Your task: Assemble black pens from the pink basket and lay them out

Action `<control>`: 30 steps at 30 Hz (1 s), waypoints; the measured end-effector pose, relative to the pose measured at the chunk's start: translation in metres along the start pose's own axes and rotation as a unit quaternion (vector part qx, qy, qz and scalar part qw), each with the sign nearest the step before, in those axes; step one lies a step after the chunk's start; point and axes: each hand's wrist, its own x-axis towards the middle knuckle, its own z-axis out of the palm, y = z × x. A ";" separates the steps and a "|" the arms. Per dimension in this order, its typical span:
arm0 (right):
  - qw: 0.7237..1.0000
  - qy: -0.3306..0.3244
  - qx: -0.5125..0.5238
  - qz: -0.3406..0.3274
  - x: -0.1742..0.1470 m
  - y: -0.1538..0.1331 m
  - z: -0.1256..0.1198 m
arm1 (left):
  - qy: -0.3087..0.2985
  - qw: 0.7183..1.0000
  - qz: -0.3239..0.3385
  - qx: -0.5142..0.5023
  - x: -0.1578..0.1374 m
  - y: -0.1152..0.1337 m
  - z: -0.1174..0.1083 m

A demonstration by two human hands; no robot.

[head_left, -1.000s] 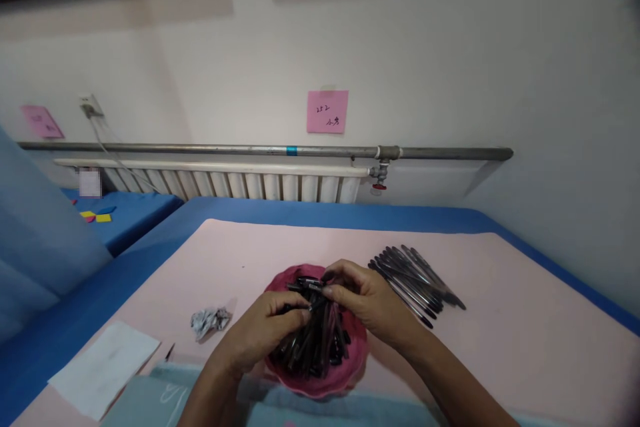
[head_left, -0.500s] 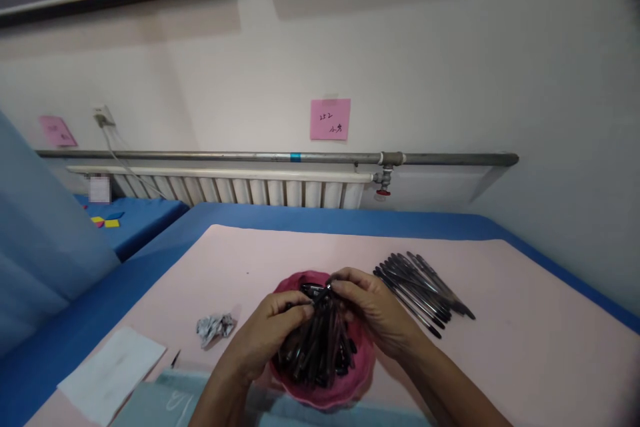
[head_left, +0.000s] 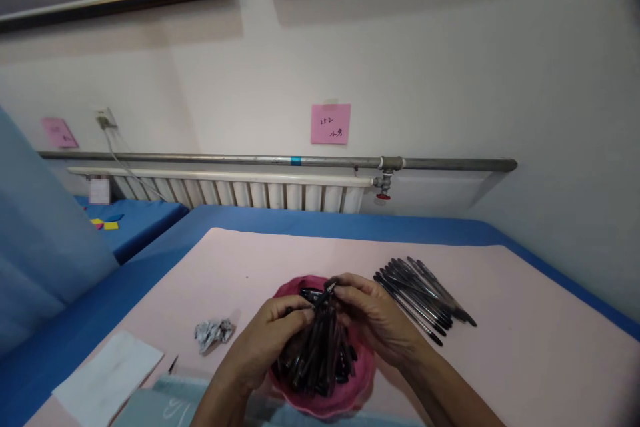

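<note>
Over a pink scalloped bowl (head_left: 367,383), both of my hands are pinched close together. My left hand (head_left: 267,333) has thumb and fingers closed on a black pen part (head_left: 323,298) that slants up toward the right. At its upper end, my right hand (head_left: 373,310) grips a small black piece of it; whether the two are joined is too small to tell. Many dark pen parts (head_left: 320,353) lie in the bowl below, partly hidden by my hands. Right of the bowl, a bunch of black-tipped clear pens (head_left: 417,293) lies roughly side by side on the pink sheet.
A crumpled silvery wrapper (head_left: 214,332) and a white paper (head_left: 110,377) lie to the left on the pink sheet (head_left: 540,347). Near them are a small dark pointed piece (head_left: 173,365) and a teal cloth-like item (head_left: 155,403). A radiator (head_left: 275,195) stands behind the blue table edge.
The view has tilted slightly, so everything sits a little lower in the picture. My hands keep their grip, with the right fingers shifted slightly on the black piece.
</note>
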 end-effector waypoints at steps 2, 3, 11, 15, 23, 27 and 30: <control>1.000 0.009 -0.006 -0.009 0.001 0.002 0.000 | -0.001 1.000 0.001 0.000 0.000 0.000 0.001; 1.000 0.014 -0.009 -0.011 0.001 0.003 0.001 | 0.000 1.000 0.001 -0.001 0.000 0.000 0.001; 1.000 0.018 0.009 -0.005 0.001 0.006 0.004 | 0.016 1.000 -0.003 0.007 0.001 0.001 0.002; 1.000 0.022 0.017 0.003 0.003 0.010 0.006 | 0.020 1.000 -0.004 0.016 0.000 0.001 0.003; 0.997 0.048 0.048 -0.021 0.004 0.016 0.009 | 0.017 1.000 0.007 0.025 0.000 0.002 0.002; 0.995 0.077 0.055 -0.015 0.005 0.015 0.009 | 0.016 0.999 0.008 0.037 0.000 0.001 0.003; 0.995 0.074 0.070 -0.017 0.005 0.016 0.008 | 0.023 0.999 0.009 0.043 0.001 -0.001 0.003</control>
